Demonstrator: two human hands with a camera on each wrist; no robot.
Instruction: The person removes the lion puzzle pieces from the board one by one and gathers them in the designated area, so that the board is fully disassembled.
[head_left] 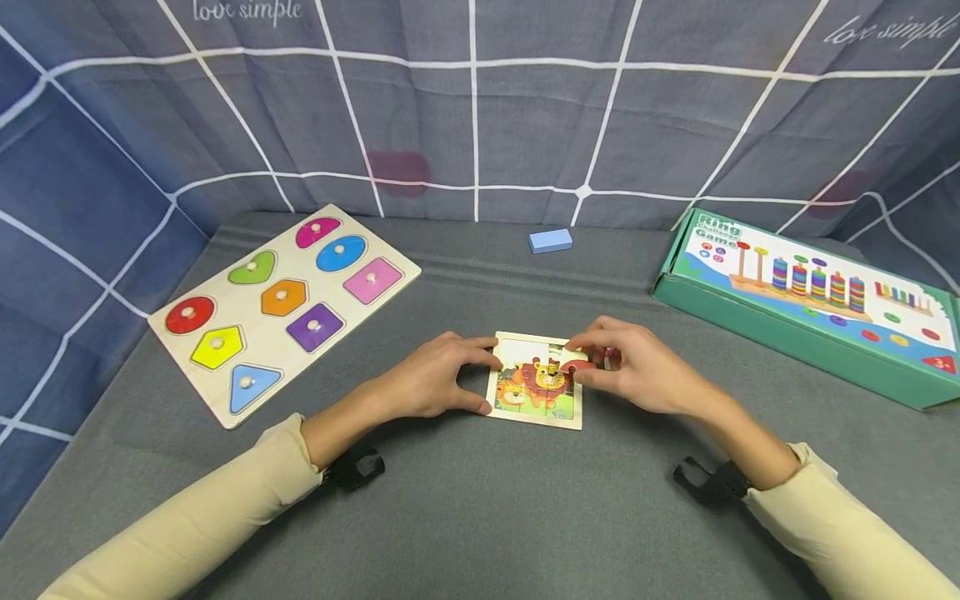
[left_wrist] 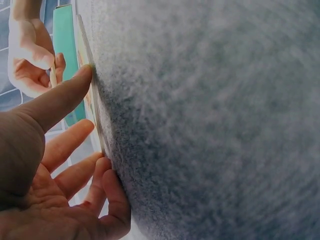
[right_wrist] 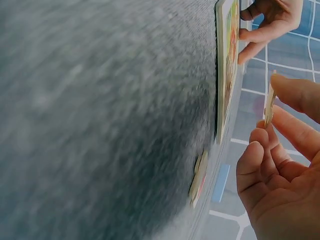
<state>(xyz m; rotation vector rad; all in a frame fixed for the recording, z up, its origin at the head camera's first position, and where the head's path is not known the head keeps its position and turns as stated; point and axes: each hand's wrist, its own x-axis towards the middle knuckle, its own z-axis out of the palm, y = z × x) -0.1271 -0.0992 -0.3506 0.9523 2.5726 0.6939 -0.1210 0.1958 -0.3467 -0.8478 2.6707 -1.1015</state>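
A small square jigsaw puzzle tray (head_left: pixel 534 422) with a pale wooden frame and a cartoon lion picture lies in front of me. My left hand (head_left: pixel 429 379) touches its left edge, the thumb near the lower corner and the fingers further up. Over the tray's right side, my right hand (head_left: pixel 637 367) pinches a thin wooden puzzle piece (right_wrist: pixel 270 102) between thumb and fingers, tilted above the board. Another loose puzzle piece (right_wrist: pixel 199 180) lies on the grey cloth right of the tray, mostly hidden under the right hand in the head view.
At the left lies a wooden shape board (head_left: pixel 258 337) with colourful knobbed shapes. A green Ring Challenge Game box (head_left: pixel 780 333) stands at the right. Towards the back sits a small blue block (head_left: pixel 551 242), before a grey-blue checked curtain (head_left: pixel 420 108).
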